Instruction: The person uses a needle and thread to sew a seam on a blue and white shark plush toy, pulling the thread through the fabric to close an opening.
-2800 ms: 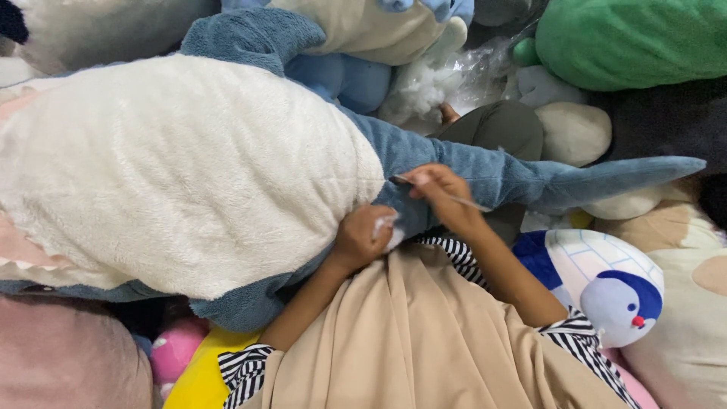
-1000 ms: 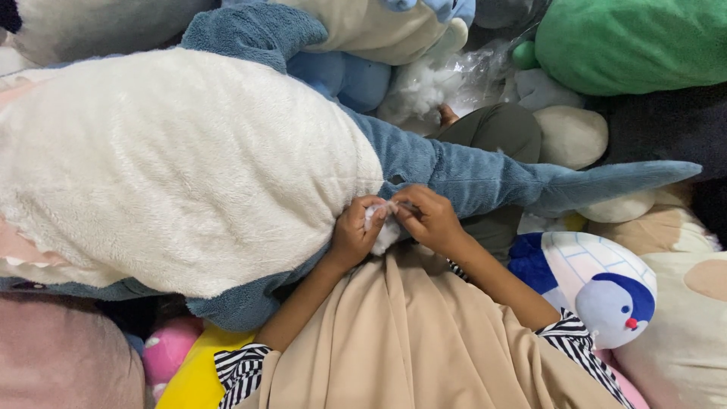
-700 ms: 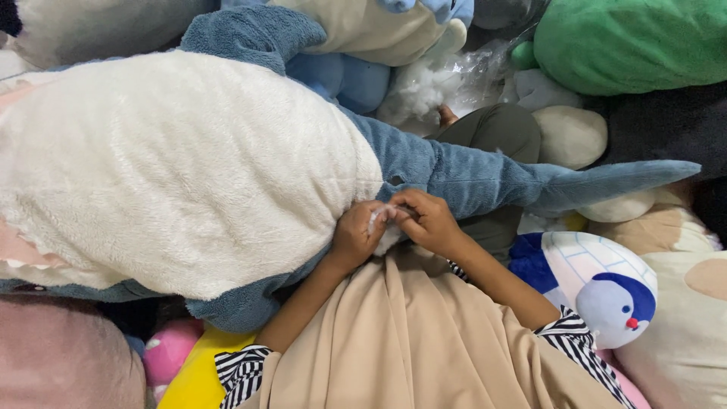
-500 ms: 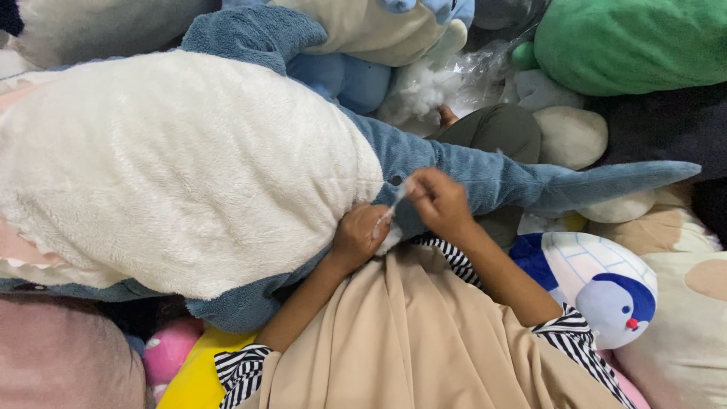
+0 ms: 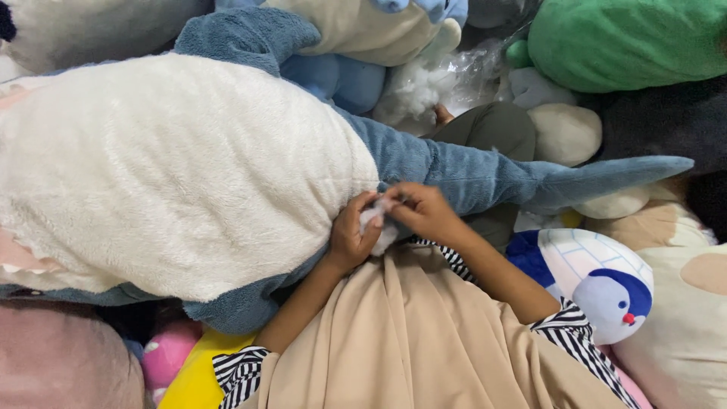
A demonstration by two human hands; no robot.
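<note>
Left hand (image 5: 352,236) curled, pinching white stuffing (image 5: 376,221) and fabric at shark (image 5: 227,174) belly seam. Right hand (image 5: 424,212) just beside, fingertips pressed together on same spot, touching left; thin tool or thread in the pinch too small to tell. Shark lying across lap, belly up, tail (image 5: 606,174) past right hand.

Judged step: closing or working the seam. Best done pinching both edges tight, stuffing tucked in under left thumb, small even moves, fabric kept taut.

Clear plastic bag (image 5: 462,76) with white fill above right hand, crumpled, no label readable. Penguin plush (image 5: 598,280) below right forearm. Green plush (image 5: 628,38) far above. No signs visible.
</note>
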